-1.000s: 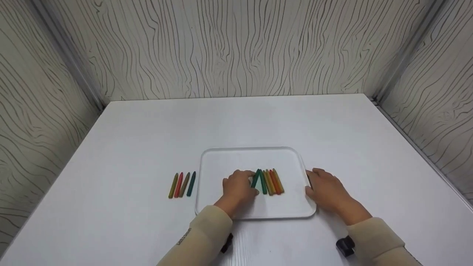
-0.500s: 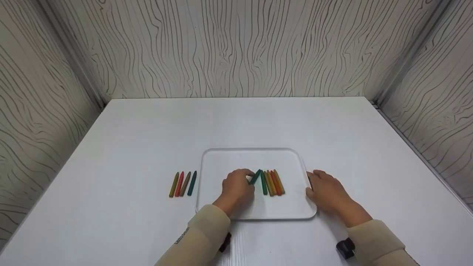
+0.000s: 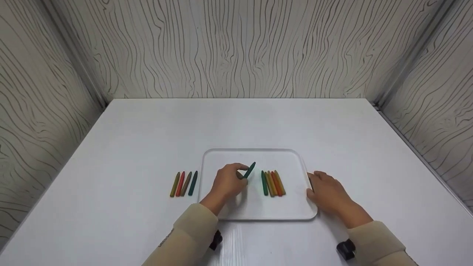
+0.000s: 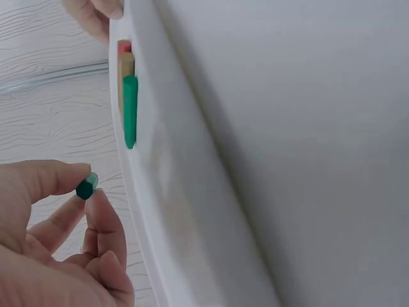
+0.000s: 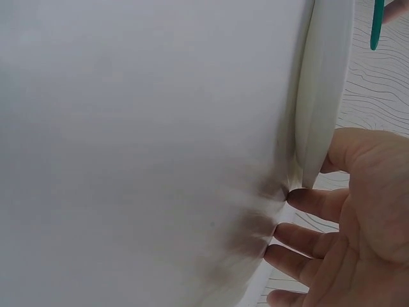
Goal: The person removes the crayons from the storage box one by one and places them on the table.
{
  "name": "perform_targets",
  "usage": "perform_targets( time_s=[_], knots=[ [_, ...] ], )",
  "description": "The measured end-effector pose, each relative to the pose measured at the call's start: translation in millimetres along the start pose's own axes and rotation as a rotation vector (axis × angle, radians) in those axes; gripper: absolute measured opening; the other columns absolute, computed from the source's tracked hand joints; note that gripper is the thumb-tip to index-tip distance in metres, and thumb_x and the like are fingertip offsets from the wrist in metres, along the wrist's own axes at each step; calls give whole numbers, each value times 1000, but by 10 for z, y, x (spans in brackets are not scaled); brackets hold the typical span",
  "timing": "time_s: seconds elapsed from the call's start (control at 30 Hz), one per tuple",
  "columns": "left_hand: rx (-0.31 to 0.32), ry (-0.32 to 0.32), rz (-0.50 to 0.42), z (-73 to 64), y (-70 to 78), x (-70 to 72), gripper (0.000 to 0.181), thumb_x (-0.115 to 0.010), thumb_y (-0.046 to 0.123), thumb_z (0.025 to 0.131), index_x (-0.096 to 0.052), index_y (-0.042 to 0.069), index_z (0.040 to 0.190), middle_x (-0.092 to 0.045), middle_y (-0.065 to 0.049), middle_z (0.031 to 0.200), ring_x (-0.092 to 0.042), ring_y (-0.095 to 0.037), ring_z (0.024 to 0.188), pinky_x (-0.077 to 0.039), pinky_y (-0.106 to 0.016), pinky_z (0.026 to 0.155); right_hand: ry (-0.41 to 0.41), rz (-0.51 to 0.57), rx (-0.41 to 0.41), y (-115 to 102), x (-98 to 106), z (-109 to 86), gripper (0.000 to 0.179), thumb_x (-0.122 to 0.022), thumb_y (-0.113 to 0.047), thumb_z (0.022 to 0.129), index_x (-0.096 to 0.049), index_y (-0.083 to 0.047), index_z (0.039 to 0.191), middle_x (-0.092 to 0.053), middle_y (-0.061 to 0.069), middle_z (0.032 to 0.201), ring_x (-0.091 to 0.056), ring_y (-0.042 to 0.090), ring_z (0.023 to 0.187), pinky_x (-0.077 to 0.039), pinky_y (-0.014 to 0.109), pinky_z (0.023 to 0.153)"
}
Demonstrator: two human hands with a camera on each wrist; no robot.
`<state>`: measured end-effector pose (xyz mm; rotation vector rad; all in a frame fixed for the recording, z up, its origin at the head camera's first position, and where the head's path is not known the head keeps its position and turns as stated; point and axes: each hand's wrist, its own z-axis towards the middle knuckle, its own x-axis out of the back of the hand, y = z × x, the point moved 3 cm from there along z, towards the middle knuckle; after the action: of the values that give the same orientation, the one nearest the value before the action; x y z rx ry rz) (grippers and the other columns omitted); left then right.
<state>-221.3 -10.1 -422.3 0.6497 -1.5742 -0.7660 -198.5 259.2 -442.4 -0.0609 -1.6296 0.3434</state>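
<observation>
In the head view my left hand (image 3: pixel 227 183) pinches a dark green crayon (image 3: pixel 250 169) between thumb and fingers, above the white tray (image 3: pixel 281 210). The crayon's end (image 4: pixel 85 187) faces the camera in the left wrist view, raised away from the tray. To its right a green crayon (image 3: pixel 264 183) lies on the tray, in a row with several yellow, brown and orange crayons (image 3: pixel 274 183). My right hand (image 3: pixel 327 190) holds the tray's right edge; the right wrist view shows the thumb at the rim (image 5: pixel 319 96) and the other fingertips low against the table.
Left of the tray, a row of crayons lies on the white table (image 3: pixel 111 177): olive (image 3: pixel 174 184), red (image 3: pixel 180 184), brown (image 3: pixel 186 184) and dark teal (image 3: pixel 193 183). Wood-patterned panels (image 3: pixel 236 48) stand around the table's back and sides.
My left hand has lifted the dark green crayon off the tray, away from the row, and moved up and left with it. The right hand has stayed at the tray's edge.
</observation>
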Motion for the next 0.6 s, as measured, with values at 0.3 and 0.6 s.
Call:
perform_targets(
  time_s=[0.3,0.6],
  knots=[
    [-65,39,-32,-63,-157,271,33,-66,1,81,-68,6,114,-64,-4,80,-55,-16,71,-46,-31,63,10,1,19,12,-7,-11,52,-53,-18,93,-44,10,135,-40,35,135,-37,50,125,-28,61,99],
    [3,96,0,-141,-412,574,34,-68,4,82,-68,9,116,-63,-3,82,-56,-17,73,-46,-31,64,17,3,27,-7,18,-17,51,-52,-18,93,-44,9,135,-41,35,134,-37,50,125,-28,60,99]
  ],
)
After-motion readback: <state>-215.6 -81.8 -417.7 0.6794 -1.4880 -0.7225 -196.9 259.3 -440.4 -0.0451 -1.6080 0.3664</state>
